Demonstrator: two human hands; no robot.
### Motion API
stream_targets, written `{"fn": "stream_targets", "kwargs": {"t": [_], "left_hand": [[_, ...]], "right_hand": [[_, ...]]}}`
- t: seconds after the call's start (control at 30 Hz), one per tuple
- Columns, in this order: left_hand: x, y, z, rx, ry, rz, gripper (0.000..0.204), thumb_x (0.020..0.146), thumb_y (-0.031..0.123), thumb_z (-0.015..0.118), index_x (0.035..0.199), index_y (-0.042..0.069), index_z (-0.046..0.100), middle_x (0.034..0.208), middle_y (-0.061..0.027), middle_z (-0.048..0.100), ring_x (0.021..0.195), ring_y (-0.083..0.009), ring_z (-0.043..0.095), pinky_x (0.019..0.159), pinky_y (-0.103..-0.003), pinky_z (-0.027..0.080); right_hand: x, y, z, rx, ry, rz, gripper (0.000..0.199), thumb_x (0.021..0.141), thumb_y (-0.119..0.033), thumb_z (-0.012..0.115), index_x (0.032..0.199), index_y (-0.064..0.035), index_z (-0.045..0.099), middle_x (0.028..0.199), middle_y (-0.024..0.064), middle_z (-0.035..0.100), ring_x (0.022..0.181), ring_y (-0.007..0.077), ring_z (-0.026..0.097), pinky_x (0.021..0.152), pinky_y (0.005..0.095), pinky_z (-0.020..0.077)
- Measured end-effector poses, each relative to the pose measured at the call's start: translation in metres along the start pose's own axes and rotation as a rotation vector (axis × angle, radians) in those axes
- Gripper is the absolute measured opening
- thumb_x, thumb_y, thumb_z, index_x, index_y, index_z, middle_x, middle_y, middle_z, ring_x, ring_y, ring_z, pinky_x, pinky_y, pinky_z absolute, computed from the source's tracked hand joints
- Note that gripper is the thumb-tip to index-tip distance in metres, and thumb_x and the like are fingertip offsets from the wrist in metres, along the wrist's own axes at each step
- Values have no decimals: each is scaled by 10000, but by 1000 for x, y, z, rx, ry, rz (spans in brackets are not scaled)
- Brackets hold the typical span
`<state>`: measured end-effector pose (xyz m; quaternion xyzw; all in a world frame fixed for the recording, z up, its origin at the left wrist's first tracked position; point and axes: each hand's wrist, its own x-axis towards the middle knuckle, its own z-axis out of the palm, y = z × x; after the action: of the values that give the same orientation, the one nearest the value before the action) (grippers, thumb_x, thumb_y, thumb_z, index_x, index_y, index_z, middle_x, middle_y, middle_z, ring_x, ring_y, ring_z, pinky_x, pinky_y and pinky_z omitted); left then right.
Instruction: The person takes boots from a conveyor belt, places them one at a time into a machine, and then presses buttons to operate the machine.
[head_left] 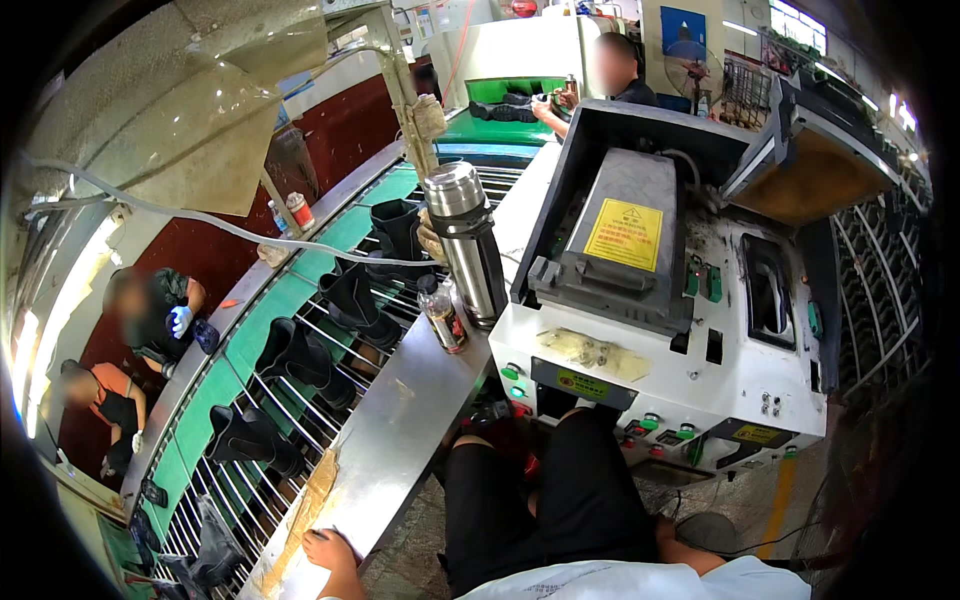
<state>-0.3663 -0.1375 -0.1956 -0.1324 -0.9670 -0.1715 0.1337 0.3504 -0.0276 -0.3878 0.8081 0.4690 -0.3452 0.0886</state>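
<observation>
My left hand (330,551) rests on the near end of the metal ledge (405,400), by a torn strip of brown cardboard (313,500). Its fingers look loosely bent; a small dark spot shows at the fingertips, too small to name. Low beside my right thigh is my right hand (664,532), its fingers mostly hidden. Along the rack to the left stand several black boots (300,360). A steel thermos (468,245) and a small clear bottle with a dark cap (441,315) stand upright farther up the ledge.
A white machine (640,385) with coloured buttons and a raised lid (810,175) stands ahead to the right. Beyond the rack runs a green conveyor belt (240,390). Two people work at the left; another person handles black items at the far end. A grey hose (200,215) hangs across.
</observation>
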Motion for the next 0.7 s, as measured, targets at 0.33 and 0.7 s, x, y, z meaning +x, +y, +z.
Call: {"fn": "stream_targets", "kwargs": {"t": [0.33,0.7], "left_hand": [[-1,-3,2,52,-6,-27,275,861,220,522,1057,28,540,1123,-149,567,1071,-324,522,891,-447,401],[5,-11,12,54,67,13,268,867,231,524,1036,26,549,1066,-147,582,1034,-331,541,859,-445,423]], "right_hand": [[47,54,38,108,141,-357,364,879,-369,502,1092,-105,636,1173,230,591,1077,415,568,889,496,458],[-12,-15,-12,29,35,51,385,841,-393,537,1107,-137,647,1157,226,605,1084,387,583,905,482,476]]}}
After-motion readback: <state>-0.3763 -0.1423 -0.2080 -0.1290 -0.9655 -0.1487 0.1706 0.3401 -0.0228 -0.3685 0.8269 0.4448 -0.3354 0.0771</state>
